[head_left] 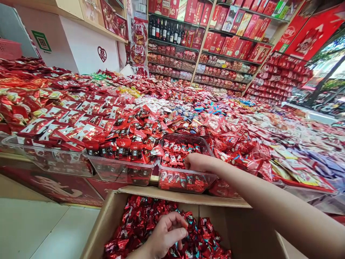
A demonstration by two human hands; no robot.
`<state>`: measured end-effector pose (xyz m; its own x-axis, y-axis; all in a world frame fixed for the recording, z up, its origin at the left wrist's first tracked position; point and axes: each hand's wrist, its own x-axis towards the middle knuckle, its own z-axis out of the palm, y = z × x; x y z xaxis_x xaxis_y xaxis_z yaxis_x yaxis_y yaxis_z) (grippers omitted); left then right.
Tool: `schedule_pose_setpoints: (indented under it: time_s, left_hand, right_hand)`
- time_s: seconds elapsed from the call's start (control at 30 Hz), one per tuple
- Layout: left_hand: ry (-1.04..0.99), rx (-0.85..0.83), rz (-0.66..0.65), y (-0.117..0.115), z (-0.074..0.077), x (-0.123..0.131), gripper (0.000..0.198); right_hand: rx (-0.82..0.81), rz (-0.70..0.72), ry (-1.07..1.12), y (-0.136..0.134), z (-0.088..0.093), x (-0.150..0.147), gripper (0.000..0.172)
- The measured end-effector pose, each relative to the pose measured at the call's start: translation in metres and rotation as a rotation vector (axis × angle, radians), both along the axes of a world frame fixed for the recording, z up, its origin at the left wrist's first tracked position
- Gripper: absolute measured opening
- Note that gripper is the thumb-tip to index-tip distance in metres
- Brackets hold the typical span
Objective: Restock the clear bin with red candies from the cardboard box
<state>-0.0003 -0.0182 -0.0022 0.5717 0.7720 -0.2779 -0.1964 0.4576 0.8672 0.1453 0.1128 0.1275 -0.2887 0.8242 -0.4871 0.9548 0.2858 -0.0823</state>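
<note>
My right hand reaches into a clear plastic bin of small red wrapped candies. Its fingers are curled down against the candies, and whatever they hold is hidden. Below, in front of the bins, my left hand hovers over an open cardboard box. The left fingers are loosely bent, with a gap between thumb and forefinger and nothing visible in it. Shiny red wrapped candies, some with teal patches, cover much of the box's bottom.
Left of that bin stands a clear bin of black-and-red wrapped sweets, then another bin of red-and-white packets. Mounds of wrapped sweets spread behind and rightward. Shelves with red boxes and bottles line the back. Pale floor tiles show lower left.
</note>
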Motion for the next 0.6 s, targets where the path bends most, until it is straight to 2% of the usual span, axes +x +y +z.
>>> schedule_pose_setpoints:
  time_s: [0.17, 0.37, 0.6]
  left_hand:
    - [0.023, -0.012, -0.006, -0.001, 0.003, 0.000, 0.013]
    - [0.004, 0.005, -0.015, -0.001, -0.003, 0.002, 0.013]
    - [0.014, 0.016, -0.020, -0.001, -0.006, 0.001, 0.011]
  right_hand:
    - [0.041, 0.015, -0.062, -0.005, 0.011, -0.001, 0.021]
    - [0.018, 0.053, -0.135, -0.009, 0.026, -0.003, 0.026]
    - [0.040, 0.098, -0.081, -0.001, 0.018, 0.002, 0.023]
